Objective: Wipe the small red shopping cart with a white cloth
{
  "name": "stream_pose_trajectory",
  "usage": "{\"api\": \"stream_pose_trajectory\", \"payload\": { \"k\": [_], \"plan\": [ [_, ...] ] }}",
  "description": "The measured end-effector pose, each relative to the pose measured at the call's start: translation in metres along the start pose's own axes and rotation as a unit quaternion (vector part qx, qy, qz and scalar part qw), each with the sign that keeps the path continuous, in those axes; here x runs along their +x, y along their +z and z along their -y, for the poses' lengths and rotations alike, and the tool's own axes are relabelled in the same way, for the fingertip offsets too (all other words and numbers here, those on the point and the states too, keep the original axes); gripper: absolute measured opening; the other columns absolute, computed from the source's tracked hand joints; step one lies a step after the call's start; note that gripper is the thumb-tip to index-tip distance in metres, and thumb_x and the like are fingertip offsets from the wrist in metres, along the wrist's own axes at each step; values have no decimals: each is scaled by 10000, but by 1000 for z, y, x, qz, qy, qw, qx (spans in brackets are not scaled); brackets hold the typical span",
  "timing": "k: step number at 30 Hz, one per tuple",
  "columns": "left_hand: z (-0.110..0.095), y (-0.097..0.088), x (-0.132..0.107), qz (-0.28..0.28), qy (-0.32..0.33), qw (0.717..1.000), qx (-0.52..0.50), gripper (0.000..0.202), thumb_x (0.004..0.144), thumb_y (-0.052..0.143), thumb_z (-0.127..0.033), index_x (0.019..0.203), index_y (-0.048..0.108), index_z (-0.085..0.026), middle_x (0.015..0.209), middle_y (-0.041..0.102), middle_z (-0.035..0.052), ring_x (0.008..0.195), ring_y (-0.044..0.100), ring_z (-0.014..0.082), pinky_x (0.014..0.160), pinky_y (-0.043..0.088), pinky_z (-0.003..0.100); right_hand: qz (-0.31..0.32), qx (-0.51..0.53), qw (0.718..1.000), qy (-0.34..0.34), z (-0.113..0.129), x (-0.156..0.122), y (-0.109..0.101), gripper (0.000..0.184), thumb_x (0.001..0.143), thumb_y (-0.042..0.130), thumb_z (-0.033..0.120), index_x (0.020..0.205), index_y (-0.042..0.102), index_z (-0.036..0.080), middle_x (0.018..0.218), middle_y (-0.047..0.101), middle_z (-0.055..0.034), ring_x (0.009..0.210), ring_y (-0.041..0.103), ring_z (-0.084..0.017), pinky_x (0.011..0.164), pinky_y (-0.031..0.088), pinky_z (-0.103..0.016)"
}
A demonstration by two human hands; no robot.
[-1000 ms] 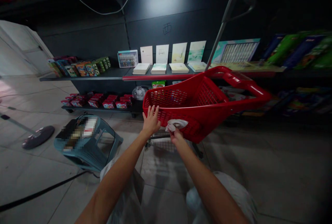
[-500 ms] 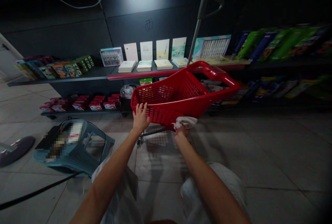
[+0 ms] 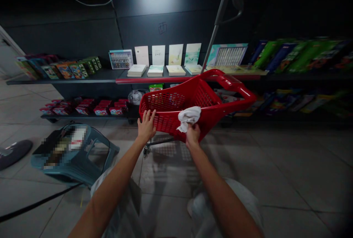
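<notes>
In front of me stands a red plastic shopping cart (image 3: 220, 110) with perforated sides, its handle to the right. My left hand (image 3: 146, 127) rests on the outside of the basket at its left end, fingers spread and nothing held. A crumpled white cloth (image 3: 189, 116) is gripped in my right hand (image 3: 193, 134). That cloth lies against the near side wall of the cart, by the top rim. The fingertips of my right hand are partly hidden by the cloth.
A blue-grey plastic stool (image 3: 74, 161) with items on top stands at left, beside a round dark base (image 3: 16, 153). Behind the cart runs a shelf (image 3: 102, 76) with books, boxes and bagged goods. A metal pole (image 3: 216, 28) rises behind the cart.
My right hand has moved the white cloth up the cart's side, from near its lower edge to just below the rim. My left hand stays on the basket.
</notes>
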State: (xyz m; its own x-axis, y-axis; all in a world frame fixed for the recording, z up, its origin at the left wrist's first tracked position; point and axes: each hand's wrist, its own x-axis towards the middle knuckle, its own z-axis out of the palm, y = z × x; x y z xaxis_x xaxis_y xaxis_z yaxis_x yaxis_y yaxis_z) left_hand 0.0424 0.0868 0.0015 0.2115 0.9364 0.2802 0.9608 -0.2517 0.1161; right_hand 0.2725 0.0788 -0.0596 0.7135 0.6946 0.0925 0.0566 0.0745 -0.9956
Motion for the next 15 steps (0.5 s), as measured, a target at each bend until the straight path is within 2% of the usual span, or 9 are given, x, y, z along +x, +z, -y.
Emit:
{"api": "stream_pose_trajectory", "payload": {
  "k": [4,7,9,12,15],
  "plan": [
    [11,-5,1,2,-38,999,-6,871,889,489,-244,1686,139,-274,1720,275,98,1606,181,303,1202,344,636,-111,-61,990,-67,26,22,-48,293,787,552,484,899,517,216,923,642,-53,871,568,-206,848,508,-349],
    [19,-6,2,4,-43,999,-5,875,878,497,-252,1684,156,-253,1705,300,117,1602,191,303,1202,341,636,-159,-106,969,-155,59,33,-77,236,827,521,429,932,493,220,968,621,-83,879,567,-224,862,506,-387],
    [23,-4,3,1,-37,999,-6,894,865,508,-255,1685,151,-246,1699,309,122,1600,190,305,1206,336,633,-169,-140,950,-222,85,39,-93,221,840,522,389,973,501,213,1005,616,-112,893,582,-239,841,510,-395],
    [28,0,4,-8,-34,999,-4,916,856,513,-251,1688,131,-242,1702,297,125,1599,186,313,1205,337,629,-167,-204,906,-330,122,53,-111,212,843,525,314,1025,534,205,1110,617,-168,1010,602,-283,864,505,-421],
    [33,2,7,-9,-28,1000,4,929,846,512,-234,1690,124,-241,1702,297,119,1599,185,312,1211,333,622,-112,-283,860,-409,147,74,-121,175,836,529,262,999,566,209,1146,632,-176,1123,575,-318,960,465,-470]
  ]
}}
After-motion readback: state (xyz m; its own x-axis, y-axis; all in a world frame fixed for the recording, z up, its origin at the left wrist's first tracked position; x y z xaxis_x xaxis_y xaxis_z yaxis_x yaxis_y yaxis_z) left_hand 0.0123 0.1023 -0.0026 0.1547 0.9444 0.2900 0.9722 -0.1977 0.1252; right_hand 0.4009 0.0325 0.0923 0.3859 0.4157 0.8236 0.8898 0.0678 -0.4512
